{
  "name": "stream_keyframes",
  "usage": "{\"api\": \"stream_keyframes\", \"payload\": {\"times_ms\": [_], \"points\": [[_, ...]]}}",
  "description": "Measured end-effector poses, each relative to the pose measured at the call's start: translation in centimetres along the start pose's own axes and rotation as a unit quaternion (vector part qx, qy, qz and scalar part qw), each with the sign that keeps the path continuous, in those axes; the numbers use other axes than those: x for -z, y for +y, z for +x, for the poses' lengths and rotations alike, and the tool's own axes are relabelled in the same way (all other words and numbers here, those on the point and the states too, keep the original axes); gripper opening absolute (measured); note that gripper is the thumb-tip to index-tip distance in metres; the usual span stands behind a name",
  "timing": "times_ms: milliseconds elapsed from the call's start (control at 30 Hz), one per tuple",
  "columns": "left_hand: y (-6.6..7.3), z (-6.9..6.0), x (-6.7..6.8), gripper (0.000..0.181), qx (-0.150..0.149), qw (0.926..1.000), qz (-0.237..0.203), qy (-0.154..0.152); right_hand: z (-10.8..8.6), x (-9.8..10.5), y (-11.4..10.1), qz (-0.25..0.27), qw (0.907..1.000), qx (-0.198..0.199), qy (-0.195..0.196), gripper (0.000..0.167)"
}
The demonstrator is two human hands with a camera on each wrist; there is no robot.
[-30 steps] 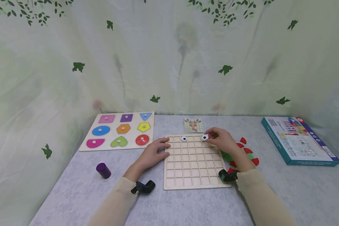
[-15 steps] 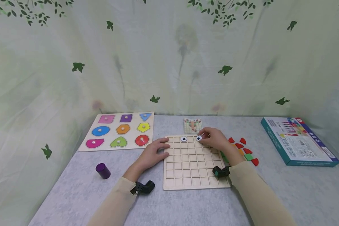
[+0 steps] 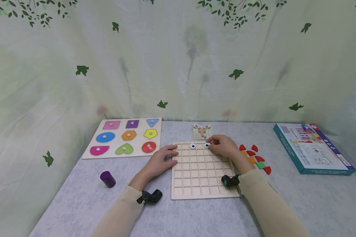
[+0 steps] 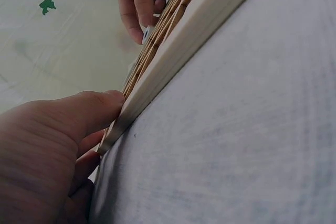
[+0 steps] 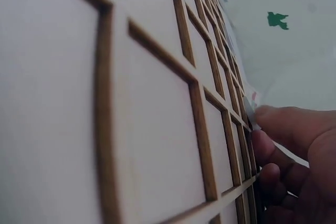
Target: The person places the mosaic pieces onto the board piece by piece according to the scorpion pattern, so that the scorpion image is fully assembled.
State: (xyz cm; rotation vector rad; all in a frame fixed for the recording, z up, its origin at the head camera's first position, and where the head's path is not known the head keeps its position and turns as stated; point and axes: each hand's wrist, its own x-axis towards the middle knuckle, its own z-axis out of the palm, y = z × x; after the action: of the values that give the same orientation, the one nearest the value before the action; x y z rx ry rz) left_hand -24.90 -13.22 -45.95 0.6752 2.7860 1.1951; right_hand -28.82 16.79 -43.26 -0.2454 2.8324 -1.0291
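Note:
A wooden grid board (image 3: 192, 172) lies flat on the table. Along its left edge rests my left hand (image 3: 158, 163), fingertips near the far left corner and thumb lower down; in the left wrist view the thumb (image 4: 94, 109) touches the board's rim. My right hand (image 3: 224, 144) pinches a white eye piece with a black pupil (image 3: 206, 145) at a far-row cell. A matching eye piece (image 3: 192, 146) sits in the same row, to its left. In the right wrist view the thumb and fingers (image 5: 283, 124) meet at the piece's edge, which is mostly hidden.
A small pattern card (image 3: 202, 132) lies beyond the board. Several red, orange and green pieces (image 3: 251, 160) are right of it, partly behind the right forearm. A knobbed shape puzzle (image 3: 136, 136) and purple cylinder (image 3: 108, 179) are left; a flat box (image 3: 314, 148) lies far right.
My right hand has moved left along the far row with the eye piece, closer to the other eye piece. More loose coloured pieces show behind the right arm. The left hand stays put.

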Motion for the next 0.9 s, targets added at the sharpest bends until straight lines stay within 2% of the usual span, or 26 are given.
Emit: {"api": "stream_keyframes", "payload": {"times_ms": [500,700,900], "points": [[0.19,-0.09,0.14,0.035,-0.001,1.0,-0.006,0.004,-0.06,-0.19,0.03,-0.01,0.9999,0.002,0.008,0.02],[0.26,-0.08,0.1,0.035,-0.001,1.0,-0.006,0.004,-0.27,-0.47,0.35,-0.012,0.9998,0.01,0.012,0.023],[0.33,-0.15,0.15,0.036,0.002,1.0,-0.001,-0.002,-0.66,-0.56,0.58,-0.008,0.9996,0.026,-0.001,0.031]]}}
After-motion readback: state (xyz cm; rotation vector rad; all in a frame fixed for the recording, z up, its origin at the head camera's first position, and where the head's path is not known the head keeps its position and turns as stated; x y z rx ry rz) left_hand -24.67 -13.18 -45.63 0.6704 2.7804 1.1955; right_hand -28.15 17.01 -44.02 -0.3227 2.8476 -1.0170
